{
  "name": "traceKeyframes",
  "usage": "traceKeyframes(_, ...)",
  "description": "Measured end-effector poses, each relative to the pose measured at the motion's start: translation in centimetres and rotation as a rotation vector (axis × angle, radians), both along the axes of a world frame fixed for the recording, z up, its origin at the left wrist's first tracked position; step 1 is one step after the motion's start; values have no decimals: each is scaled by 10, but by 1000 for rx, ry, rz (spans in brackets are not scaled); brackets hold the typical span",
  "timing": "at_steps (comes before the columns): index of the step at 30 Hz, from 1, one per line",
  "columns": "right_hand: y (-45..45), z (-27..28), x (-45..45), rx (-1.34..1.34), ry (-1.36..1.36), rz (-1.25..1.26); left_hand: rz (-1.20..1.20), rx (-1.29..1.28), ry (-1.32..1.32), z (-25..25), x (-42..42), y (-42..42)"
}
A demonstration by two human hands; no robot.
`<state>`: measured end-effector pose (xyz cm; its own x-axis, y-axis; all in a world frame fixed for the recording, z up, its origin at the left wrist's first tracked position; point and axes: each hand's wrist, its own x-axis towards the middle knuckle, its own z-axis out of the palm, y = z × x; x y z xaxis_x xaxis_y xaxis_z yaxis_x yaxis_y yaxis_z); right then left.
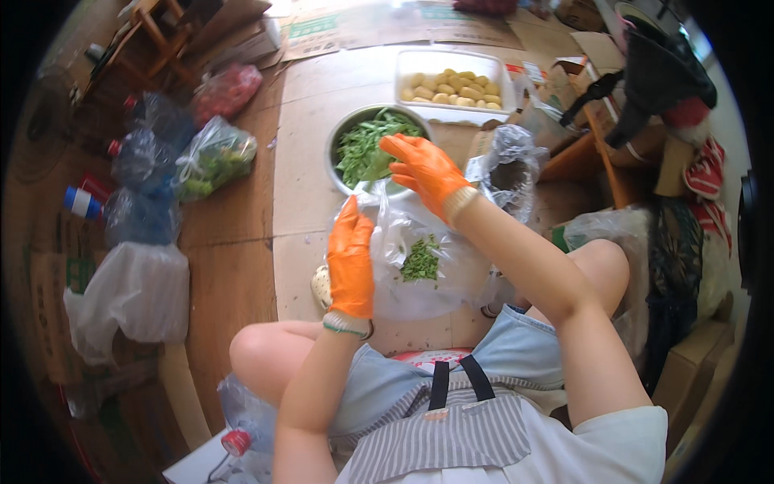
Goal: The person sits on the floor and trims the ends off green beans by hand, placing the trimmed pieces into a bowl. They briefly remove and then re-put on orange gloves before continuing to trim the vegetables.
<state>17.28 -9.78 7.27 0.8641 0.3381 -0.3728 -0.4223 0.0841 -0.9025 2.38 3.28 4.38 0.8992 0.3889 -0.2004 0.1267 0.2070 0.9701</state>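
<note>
Both my hands wear orange rubber gloves with knitted cuffs. My right hand [423, 172] reaches over the right side of a metal bowl [331, 151], its fingers apart. Cut green vegetable pieces [369, 139] fill that bowl, and a blurred pale-green piece shows beside the fingertips. My left hand [351, 263] is at the left edge of a clear plastic bag [447, 299], fingers stretched towards the bowl. Its thumb side is hidden, so I cannot tell whether it pinches the plastic. A small heap of chopped greens [421, 259] lies on the bag.
Peeled potatoes [462, 91] sit in a white plastic tub [511, 91] beyond the bowl. A plastic-lined container [513, 175] stands right of it. Bagged greens [214, 163], a red bag [227, 94] and large plastic bottles [145, 163] stand left. Cardboard [302, 145] covers the floor.
</note>
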Motion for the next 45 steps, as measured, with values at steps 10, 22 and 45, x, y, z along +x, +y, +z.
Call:
traceKeyframes(10, -153, -28, -5, -213, -645, -791, 69, -246, 19, 25, -11, -1)
traceKeyframes(22, -177, -279, 149, -1588, -416, 1078, 3, -178, 55, 20, 15, -10)
traceKeyframes(45, -164, -390, 91, -1406, 130, 659, -37, -335, 251, 13, 41, -18)
